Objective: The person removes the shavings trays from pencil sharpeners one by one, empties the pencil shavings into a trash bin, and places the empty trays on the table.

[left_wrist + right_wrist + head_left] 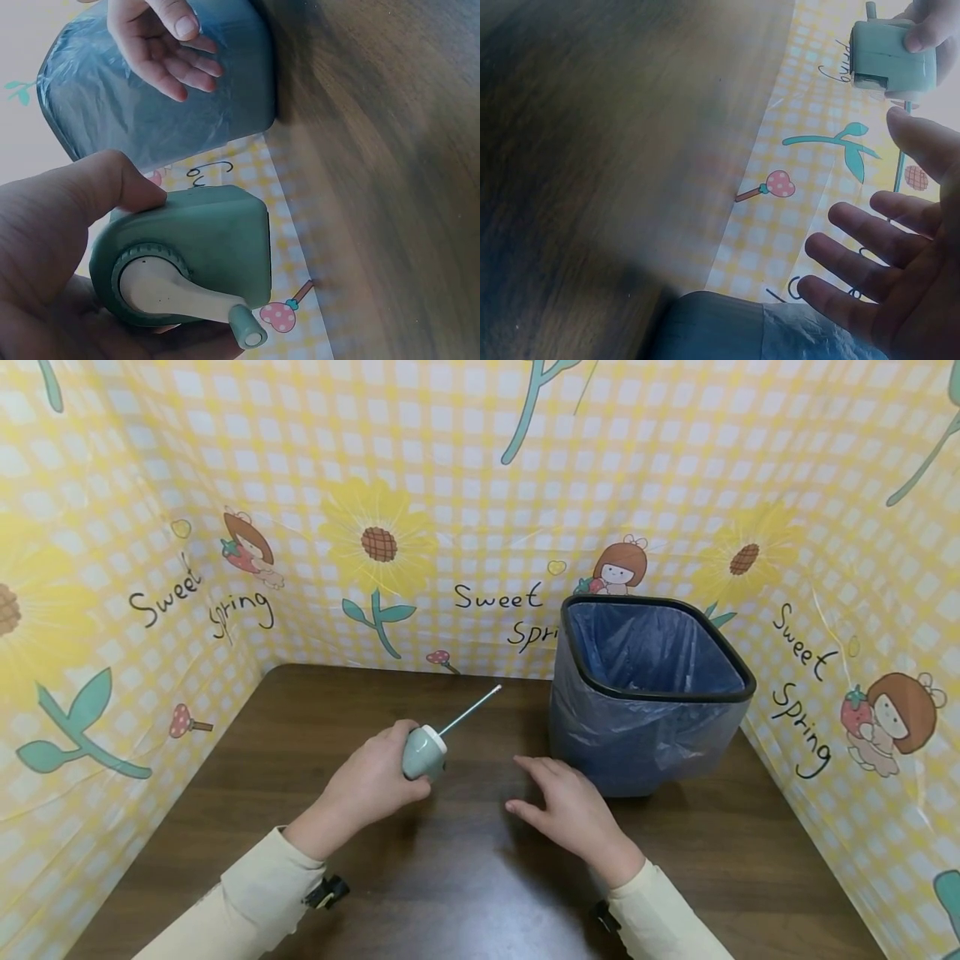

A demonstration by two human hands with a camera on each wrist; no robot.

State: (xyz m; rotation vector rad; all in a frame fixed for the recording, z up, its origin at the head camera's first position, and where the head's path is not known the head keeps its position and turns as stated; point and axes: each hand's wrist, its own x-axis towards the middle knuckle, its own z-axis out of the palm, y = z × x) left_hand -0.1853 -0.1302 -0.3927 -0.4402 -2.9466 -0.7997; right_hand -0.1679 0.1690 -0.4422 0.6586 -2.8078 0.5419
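Sharpener [422,756]: grasped in left hand [367,781], likely to keep crank [176,291] clear; apart from right hand [573,810] with fingers released.

Green hand-crank pencil sharpener [217,240] with cream crank arm [187,295] and green knob [244,324], gripped in left hand [45,232]. Right hand [150,54] at top edge, before film-covered blue bin [142,120]; wood-grain tabletop [382,165], yellow-checked sheet [281,247]

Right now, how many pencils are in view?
1: the slim pale-teal pencil sticking out of the rounded green crank sharpener that the left hand holds. Others could be hidden in the black-rimmed bin with its translucent blue plastic liner.
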